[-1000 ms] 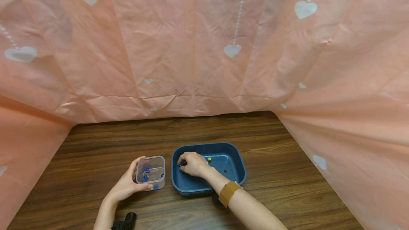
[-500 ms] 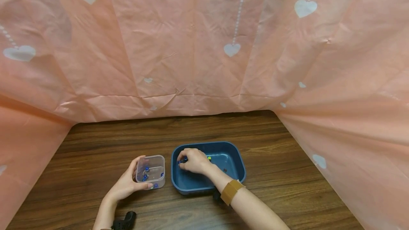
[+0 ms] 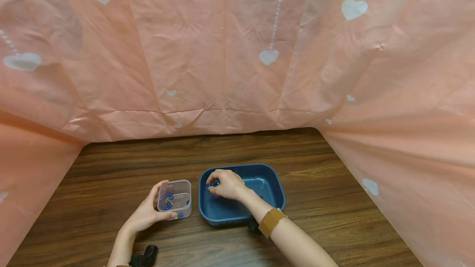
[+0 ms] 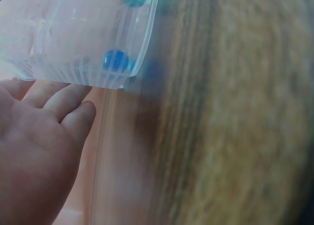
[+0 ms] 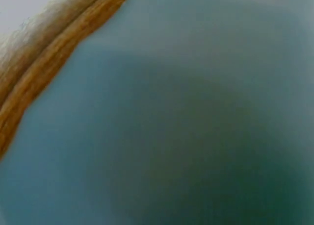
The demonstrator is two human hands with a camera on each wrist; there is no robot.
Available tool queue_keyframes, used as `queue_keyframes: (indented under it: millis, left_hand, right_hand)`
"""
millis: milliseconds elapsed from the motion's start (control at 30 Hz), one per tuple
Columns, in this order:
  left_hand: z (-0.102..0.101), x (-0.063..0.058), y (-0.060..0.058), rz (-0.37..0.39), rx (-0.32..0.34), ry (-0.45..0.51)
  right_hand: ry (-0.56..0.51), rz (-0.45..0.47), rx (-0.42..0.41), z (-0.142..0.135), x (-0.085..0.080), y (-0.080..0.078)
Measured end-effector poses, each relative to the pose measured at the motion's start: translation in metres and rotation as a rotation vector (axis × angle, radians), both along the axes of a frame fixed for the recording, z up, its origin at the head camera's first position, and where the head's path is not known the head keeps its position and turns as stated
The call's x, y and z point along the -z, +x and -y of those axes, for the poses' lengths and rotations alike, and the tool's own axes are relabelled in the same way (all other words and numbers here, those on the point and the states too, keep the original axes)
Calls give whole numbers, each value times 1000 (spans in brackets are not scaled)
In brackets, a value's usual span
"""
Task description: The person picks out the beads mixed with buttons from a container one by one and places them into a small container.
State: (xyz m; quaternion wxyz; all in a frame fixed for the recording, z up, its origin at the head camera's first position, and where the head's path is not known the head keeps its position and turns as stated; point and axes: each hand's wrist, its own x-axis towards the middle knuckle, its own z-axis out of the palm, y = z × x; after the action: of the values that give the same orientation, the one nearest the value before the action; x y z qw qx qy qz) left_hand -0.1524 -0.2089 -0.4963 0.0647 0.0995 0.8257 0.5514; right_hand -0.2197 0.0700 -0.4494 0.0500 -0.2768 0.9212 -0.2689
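Note:
My left hand (image 3: 146, 214) grips a small clear plastic box (image 3: 179, 181), fingers behind it and thumb along the front. Several blue beads (image 3: 170, 196) lie inside; the left wrist view shows one round, shiny blue bead (image 4: 116, 60) through the ribbed wall. My right hand (image 3: 229, 184) is over the left part of a blue basin (image 3: 237, 221), thumb and fingers curled round small blue beads (image 3: 216, 182). Under its fingertips a purple bead (image 3: 216, 197) lies on the basin floor. The right wrist view holds only a blurred blue surface and the strap (image 5: 64, 51).
A yellow-green bead (image 3: 243, 182) peeks out beside the right hand, and a small dark piece (image 3: 261, 197) lies further right in the basin. Both containers stand side by side on a wooden table (image 3: 315, 168). Pink curtains (image 3: 222, 73) with white hearts enclose it.
The right hand has moved slightly up and away from the near side of the basin, blue beads at its fingertips. The purple bead has come into view. The left hand stays put.

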Motion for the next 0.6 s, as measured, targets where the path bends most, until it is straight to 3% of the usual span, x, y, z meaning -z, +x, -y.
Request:
queue_keyframes:
  millis: [600]
  left_hand:
    - [0,1,0,-23,-1,-2]
  right_hand:
    - [-111,-18,-46,0,-21,8]
